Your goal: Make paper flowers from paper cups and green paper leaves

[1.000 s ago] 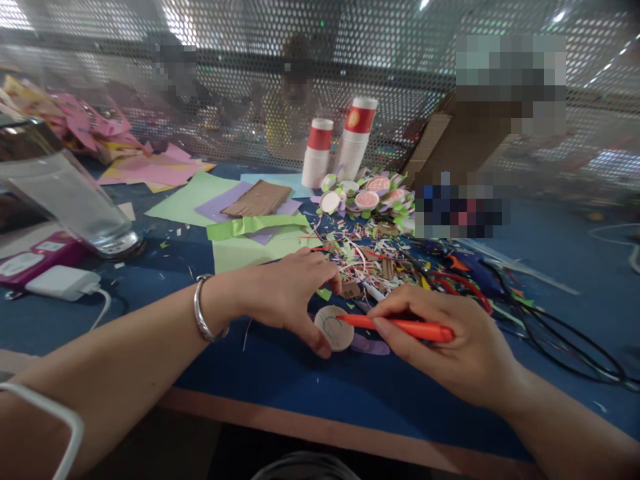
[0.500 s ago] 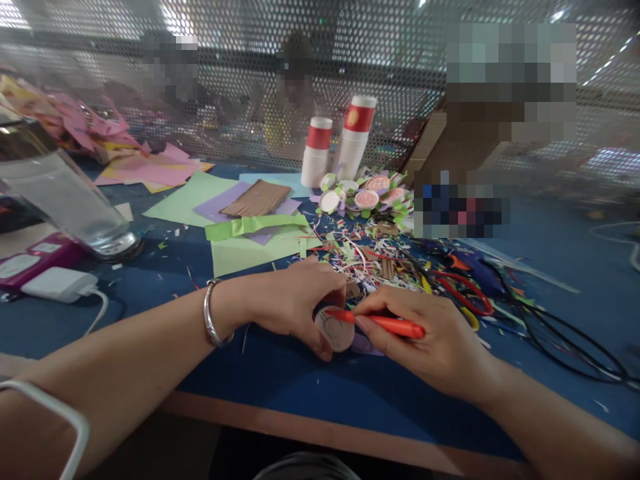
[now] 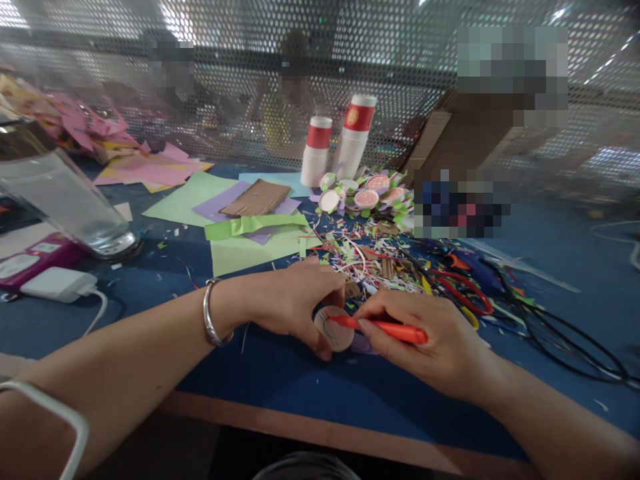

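Observation:
My right hand [image 3: 430, 340] grips a red marker pen [image 3: 397, 331], its tip on the face of a small round disc [image 3: 340, 335]. Dark curved lines show on the disc's pale face. My left hand [image 3: 305, 303] holds the disc by its left edge, thumb at the near side and fingers curled round the far side. A piece of purple paper [image 3: 363, 344] lies just right of the disc, partly under my right hand. Paper scraps [image 3: 360, 257] are heaped beyond both hands.
Two stacks of paper cups [image 3: 316, 157] stand behind a pile of paper-trimmed discs [image 3: 367, 199]. Green sheets [image 3: 193, 200] and corrugated cardboard [image 3: 257, 198] lie left of them. A glass bottle [image 3: 85, 207] and purple power strip [image 3: 43, 257] are far left; red-handled scissors [image 3: 465, 290] and black cable [image 3: 570, 340] right.
The marker's tip has shifted slightly across the disc's face, down and to the right. My left hand keeps its hold on the disc nearly unmoved.

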{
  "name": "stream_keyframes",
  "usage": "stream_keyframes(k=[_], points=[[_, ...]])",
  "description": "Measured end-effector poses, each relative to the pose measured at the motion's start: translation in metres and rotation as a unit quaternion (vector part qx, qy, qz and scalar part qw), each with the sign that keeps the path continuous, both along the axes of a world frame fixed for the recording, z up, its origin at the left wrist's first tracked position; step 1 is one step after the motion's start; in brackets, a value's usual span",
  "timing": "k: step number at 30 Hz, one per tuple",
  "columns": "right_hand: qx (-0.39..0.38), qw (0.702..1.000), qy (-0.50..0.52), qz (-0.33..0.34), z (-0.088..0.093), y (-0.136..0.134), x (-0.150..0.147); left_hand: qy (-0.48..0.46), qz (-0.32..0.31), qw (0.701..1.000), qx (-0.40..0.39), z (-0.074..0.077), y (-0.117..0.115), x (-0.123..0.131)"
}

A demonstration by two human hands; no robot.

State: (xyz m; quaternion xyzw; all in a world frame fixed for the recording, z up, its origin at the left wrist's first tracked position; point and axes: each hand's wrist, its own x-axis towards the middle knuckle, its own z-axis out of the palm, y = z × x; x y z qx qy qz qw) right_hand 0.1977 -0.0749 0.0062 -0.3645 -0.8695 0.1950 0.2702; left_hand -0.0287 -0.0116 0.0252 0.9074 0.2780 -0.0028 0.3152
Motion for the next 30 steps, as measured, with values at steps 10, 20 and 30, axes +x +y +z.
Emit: stream_keyframes(k=[10,20,30], points=[[-0.073,0.997,-0.016,0.006,0.014,-0.003,0.007,0.024,0.008,1.0,0.01,0.002,-0.001,0.001],[-0.199,0.98,-0.002,0.007,0.024,0.011,0.004,0.039,-0.002,0.999,0.029,0.008,-0.005,0.004],[-0.18,0.981,0.036,-0.053,0.018,0.013,0.003,0.038,-0.013,0.999,0.024,0.006,-0.003,0.004]])
